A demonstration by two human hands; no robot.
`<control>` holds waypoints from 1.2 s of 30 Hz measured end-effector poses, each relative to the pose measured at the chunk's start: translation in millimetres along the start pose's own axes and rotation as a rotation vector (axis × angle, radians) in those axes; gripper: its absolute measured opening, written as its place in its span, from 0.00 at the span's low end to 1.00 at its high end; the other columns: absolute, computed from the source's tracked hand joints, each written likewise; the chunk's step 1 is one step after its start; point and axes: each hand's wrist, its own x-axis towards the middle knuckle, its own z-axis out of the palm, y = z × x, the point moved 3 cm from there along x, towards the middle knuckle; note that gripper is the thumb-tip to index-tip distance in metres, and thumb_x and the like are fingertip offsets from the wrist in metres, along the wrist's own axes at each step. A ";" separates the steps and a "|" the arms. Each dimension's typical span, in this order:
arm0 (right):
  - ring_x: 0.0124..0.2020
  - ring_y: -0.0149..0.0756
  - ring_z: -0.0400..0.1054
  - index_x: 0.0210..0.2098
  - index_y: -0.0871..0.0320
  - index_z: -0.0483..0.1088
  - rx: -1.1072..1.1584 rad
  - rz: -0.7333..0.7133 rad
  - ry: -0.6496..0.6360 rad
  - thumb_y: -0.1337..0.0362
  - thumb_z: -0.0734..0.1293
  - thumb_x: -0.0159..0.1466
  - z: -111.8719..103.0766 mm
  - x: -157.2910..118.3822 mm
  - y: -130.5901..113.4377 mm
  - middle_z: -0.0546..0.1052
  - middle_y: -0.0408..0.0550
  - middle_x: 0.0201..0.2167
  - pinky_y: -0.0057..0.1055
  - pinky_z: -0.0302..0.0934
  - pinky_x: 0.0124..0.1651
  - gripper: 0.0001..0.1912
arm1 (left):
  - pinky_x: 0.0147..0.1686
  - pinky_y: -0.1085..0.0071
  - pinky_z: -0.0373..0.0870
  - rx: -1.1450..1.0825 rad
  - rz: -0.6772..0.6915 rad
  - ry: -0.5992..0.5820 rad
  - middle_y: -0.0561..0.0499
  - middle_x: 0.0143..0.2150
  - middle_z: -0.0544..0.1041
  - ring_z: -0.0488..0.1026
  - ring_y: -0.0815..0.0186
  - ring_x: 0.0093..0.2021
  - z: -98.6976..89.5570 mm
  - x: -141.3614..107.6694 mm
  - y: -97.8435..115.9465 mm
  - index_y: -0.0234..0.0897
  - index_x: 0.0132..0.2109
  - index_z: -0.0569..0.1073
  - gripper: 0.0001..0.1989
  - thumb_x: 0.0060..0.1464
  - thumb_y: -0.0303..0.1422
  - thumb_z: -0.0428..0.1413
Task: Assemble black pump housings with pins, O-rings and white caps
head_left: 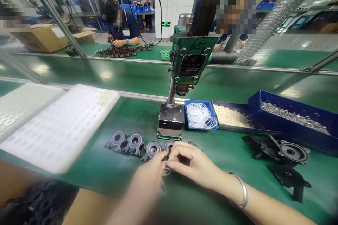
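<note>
My left hand (150, 173) is blurred, its fingers closed around thin clear rings (166, 172), some of which hang below the fingertips. My right hand (188, 160), with a metal bangle at the wrist, meets it from the right; its thumb and index finger are pinched together at the rings. Just beyond both hands, black round housings (135, 141) lie in a row on the green mat, partly hidden by my fingers. A blue tray of white rings (200, 116) stands behind, right of the press base (171, 117).
The green press head (194, 59) hangs above its base. Bins of beige pieces (231, 116) and metal screws (295, 116) stand at right, with loose black parts (290, 165) before them. White foam trays (63, 126) lie left. A co-worker (126, 24) sits across the line.
</note>
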 end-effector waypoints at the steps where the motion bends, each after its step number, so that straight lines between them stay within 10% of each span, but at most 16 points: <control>1: 0.34 0.30 0.64 0.31 0.57 0.69 -0.001 0.007 0.018 0.64 0.67 0.68 -3.9 1.0 0.9 0.69 0.41 0.31 0.27 0.58 0.39 0.08 | 0.29 0.77 0.74 -0.019 0.007 -0.013 0.52 0.30 0.79 0.78 0.69 0.27 -1.9 -0.8 1.3 0.38 0.62 0.66 0.20 0.68 0.34 0.42; 10: 0.39 0.39 0.62 0.31 0.58 0.68 -0.434 0.047 0.130 0.72 0.67 0.64 -19.0 8.8 20.5 0.68 0.46 0.33 0.39 0.57 0.47 0.06 | 0.35 0.75 0.77 0.239 0.268 0.272 0.49 0.36 0.82 0.80 0.67 0.34 -22.1 -9.4 -11.1 0.37 0.59 0.70 0.17 0.66 0.29 0.46; 20: 0.39 0.39 0.62 0.31 0.59 0.67 -0.568 0.014 0.154 0.73 0.66 0.64 -16.5 11.8 24.5 0.70 0.47 0.34 0.39 0.59 0.45 0.05 | 0.50 0.54 0.78 0.656 0.676 0.113 0.40 0.52 0.80 0.77 0.55 0.54 6.5 0.5 8.3 0.27 0.52 0.74 0.15 0.65 0.25 0.47; 27: 0.54 0.41 0.62 0.61 0.58 0.60 -0.526 -0.200 -0.039 0.71 0.59 0.70 -16.5 2.9 18.4 0.71 0.54 0.52 0.43 0.60 0.57 0.21 | 0.52 0.52 0.77 0.709 0.671 0.032 0.41 0.53 0.80 0.76 0.55 0.55 11.4 0.3 6.2 0.28 0.54 0.73 0.15 0.64 0.25 0.48; 36: 0.56 0.45 0.62 0.60 0.62 0.63 -0.721 -0.267 -0.090 0.72 0.56 0.71 -21.0 -3.2 21.5 0.73 0.57 0.50 0.47 0.61 0.57 0.19 | 0.57 0.55 0.74 0.725 0.597 -0.026 0.39 0.57 0.76 0.72 0.54 0.59 16.4 -4.1 8.8 0.27 0.58 0.70 0.19 0.62 0.23 0.48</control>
